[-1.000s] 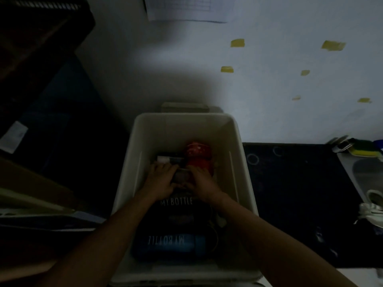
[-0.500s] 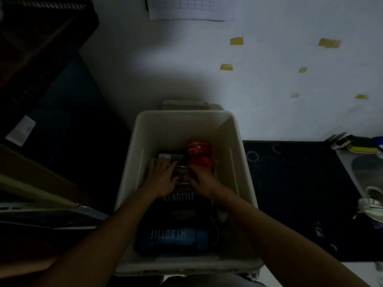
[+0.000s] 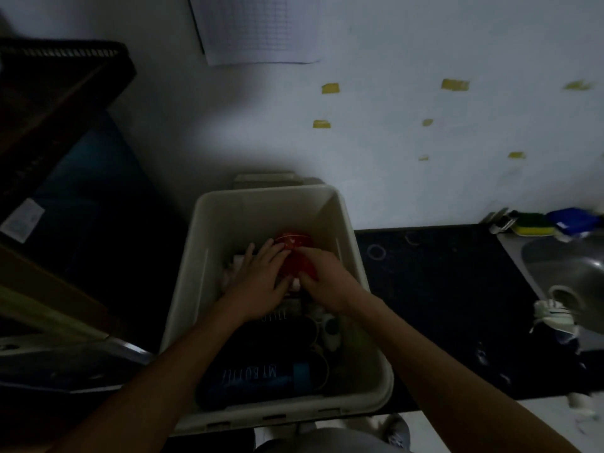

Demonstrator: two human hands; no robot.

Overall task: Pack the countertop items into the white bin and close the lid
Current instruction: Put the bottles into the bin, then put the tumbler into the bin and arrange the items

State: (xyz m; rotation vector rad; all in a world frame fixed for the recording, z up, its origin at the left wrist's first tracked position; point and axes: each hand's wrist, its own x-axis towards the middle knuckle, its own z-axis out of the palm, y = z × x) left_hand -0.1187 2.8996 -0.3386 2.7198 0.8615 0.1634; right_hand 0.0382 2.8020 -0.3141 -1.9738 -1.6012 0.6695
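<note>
In the head view, the white bin [image 3: 261, 214] is seen open-topped at the centre, with the dark worktop [image 3: 441, 305] at its 3 o'clock. Both forearms are reached into it from 6 o'clock. A red round container [image 3: 294, 256] is found in the bin's 12 o'clock half. The left grip [image 3: 261, 282] is laid on its 9 o'clock side with fingers straight and spread, nothing being closed upon. The right grip [image 3: 327, 279] is curled round its 3 o'clock side, thumb beneath and fingers over the top. A blue bottle [image 3: 261, 377] lettered "MY BOTTLE" is laid flat at the bin's 6 o'clock end, and a dark bottle [image 3: 277, 333] is lodged between it and the grips. A metal sink [image 3: 572, 266] is set at the worktop's 3 o'clock, with a yellow-green sponge [image 3: 529, 223] at its 12 o'clock.
</note>
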